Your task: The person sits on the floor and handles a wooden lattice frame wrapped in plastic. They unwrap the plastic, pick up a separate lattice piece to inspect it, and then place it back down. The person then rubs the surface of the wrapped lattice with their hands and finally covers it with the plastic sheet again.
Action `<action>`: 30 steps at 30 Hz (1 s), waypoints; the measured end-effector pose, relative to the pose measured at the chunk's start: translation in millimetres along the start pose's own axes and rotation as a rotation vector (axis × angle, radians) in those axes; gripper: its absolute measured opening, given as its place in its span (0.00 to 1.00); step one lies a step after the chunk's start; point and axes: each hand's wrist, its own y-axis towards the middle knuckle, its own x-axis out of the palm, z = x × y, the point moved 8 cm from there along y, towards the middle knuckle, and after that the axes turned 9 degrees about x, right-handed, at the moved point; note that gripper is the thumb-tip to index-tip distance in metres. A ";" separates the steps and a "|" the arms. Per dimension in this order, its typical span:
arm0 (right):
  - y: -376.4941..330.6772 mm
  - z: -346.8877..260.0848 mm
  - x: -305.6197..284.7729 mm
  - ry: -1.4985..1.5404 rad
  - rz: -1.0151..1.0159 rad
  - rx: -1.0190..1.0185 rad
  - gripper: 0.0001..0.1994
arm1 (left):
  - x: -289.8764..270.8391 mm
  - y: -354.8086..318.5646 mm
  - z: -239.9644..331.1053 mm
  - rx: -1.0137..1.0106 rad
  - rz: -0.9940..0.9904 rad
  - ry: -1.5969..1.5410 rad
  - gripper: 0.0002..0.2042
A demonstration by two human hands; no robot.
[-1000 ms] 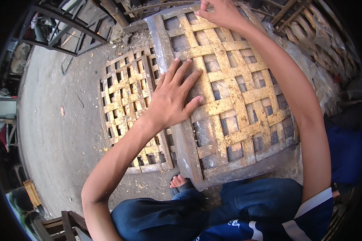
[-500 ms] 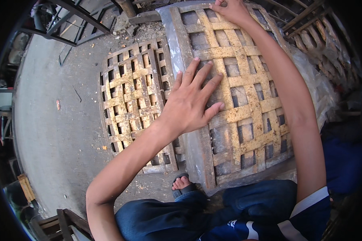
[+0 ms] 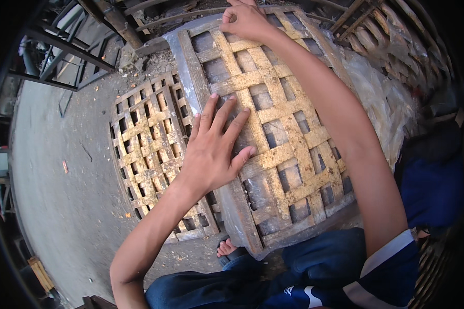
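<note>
A woven lattice panel of flat yellowish strips in a wooden frame lies before me on clear plastic sheeting. My left hand rests flat on its left side, fingers and thumb spread, holding nothing. Across the right part of the panel my right arm reaches to the far end. There my right hand is closed, thumb and forefinger pinched together above the far strips. Whatever lies between those fingertips is too small to make out. A second lattice panel lies on the ground to the left, partly hidden behind my left hand and forearm.
Dark metal frames stand at the far left on grey ground. Behind the panel is a wooden post. Crumpled plastic and slatted stock fill the right. My sandalled foot is near the panel's lower left corner.
The whole view has shifted, so both panels and my hands appear farther left and slightly lower. Both hands keep about the same places on the panel; the right stays pinched.
</note>
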 end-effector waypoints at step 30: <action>-189.8 165.0 -192.6 -0.374 0.247 0.018 0.38 | 4.9 3.2 0.3 0.002 -0.065 0.105 0.33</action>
